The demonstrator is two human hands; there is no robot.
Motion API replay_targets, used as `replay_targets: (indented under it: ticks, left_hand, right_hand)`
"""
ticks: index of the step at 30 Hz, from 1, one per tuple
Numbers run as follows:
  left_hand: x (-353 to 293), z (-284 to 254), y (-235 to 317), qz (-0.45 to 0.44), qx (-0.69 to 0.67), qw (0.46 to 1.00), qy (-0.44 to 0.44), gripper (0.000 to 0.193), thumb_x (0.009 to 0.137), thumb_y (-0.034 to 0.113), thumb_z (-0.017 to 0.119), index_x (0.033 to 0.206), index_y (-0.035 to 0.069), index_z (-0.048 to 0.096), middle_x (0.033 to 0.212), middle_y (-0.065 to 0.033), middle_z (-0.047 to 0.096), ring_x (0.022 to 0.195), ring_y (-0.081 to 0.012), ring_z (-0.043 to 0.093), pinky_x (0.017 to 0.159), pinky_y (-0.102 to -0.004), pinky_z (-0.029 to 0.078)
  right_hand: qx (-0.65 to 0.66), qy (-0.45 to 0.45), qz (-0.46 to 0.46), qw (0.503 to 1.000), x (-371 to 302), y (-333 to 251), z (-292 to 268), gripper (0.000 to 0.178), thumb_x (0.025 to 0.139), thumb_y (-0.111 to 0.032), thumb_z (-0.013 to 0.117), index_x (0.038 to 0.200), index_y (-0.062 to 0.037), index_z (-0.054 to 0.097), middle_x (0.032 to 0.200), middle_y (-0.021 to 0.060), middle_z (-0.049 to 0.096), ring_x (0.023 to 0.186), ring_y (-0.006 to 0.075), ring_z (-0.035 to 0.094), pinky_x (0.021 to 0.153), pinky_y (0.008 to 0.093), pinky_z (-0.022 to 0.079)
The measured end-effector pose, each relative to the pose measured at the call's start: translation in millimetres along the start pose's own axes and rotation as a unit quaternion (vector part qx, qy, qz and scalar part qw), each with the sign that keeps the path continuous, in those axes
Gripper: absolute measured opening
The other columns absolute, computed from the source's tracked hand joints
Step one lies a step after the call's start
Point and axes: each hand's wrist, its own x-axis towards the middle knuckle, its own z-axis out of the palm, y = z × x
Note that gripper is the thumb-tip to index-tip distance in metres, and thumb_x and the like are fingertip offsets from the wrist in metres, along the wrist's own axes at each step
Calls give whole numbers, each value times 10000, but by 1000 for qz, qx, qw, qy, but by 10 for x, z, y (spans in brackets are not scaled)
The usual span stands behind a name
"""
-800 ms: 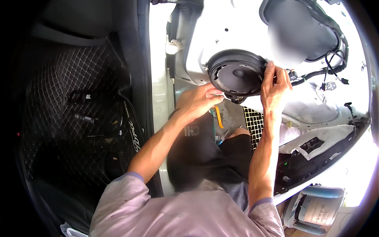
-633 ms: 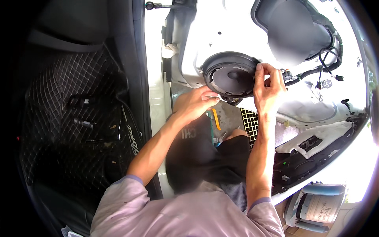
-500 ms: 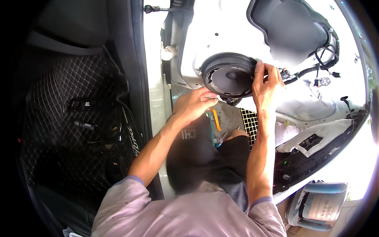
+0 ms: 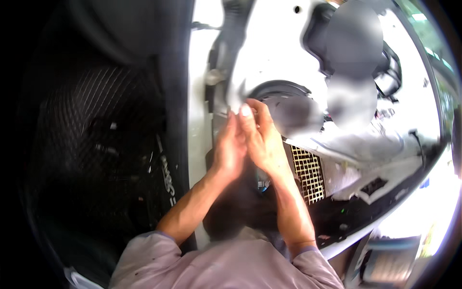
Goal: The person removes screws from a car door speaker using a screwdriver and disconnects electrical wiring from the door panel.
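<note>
Presumably the speaker (image 4: 285,102) beyond our right hand (image 4: 262,137) is fragile, so we'd grip its stiff rim (image 4: 280,85); whether right or left hand (image 4: 230,147) holds anything, we can't tell.

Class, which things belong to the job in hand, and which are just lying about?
Likely in the job:
- left hand
- right hand
- round black speaker
- white door panel

Likely just lying about:
- yellow grid
- black floor mat
- blue-and-beige object

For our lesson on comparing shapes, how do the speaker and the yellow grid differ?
The speaker is dark, while the grid is yellow. The speaker has a curved rim; the grid has crossing bars. The speaker shows against the white door panel; the grid appears lower in view.
</note>
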Motion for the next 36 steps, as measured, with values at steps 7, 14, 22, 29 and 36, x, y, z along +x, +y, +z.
replay_targets:
  ticks: [7,14,22,29,36]
  left_hand:
    - [105,-675,182,136,137,959,207,406,1041,357,295,1109,51,554,1038,-61,596,940,-165,561,843,-308,466]
    - [219,-1666,1054,320,134,809,474,360,1018,344,406,865,64,573,690,-7,536,617,-97,499,524,-246,408]
    - [-32,-1391,1764,592,234,639,431,263,995,221,504,799,50,550,640,4,511,570,-82,470,501,-240,369]
    - [-372,-2048,2078,510,29,606,610,164,930,159,580,1013,18,590,942,-61,590,856,-162,534,810,-296,427]
    - [-436,-2657,1982,569,188,544,587,636,940,425,564,1344,-44,414,1186,-192,542,1010,-251,563,790,-309,462]
  right_hand:
    - [-204,-151,-152,955,367,-120,973,594,945,-440,560,1270,56,524,1133,286,621,1068,362,618,921,395,477]
    - [-165,-178,-219,945,613,-102,1910,299,921,-226,621,1129,-12,646,1015,177,680,874,301,680,743,365,538]
    - [-47,-424,-161,890,378,1119,2933,328,865,-222,631,1143,-49,605,1121,150,631,986,247,616,807,383,509]
    - [-448,-516,-437,584,139,537,3043,402,849,-365,570,1163,-113,591,1194,138,599,1186,282,521,973,504,390]
    - [-250,-394,-402,788,372,-134,2688,289,873,-242,608,1013,11,603,879,249,635,778,411,640,709,435,525]
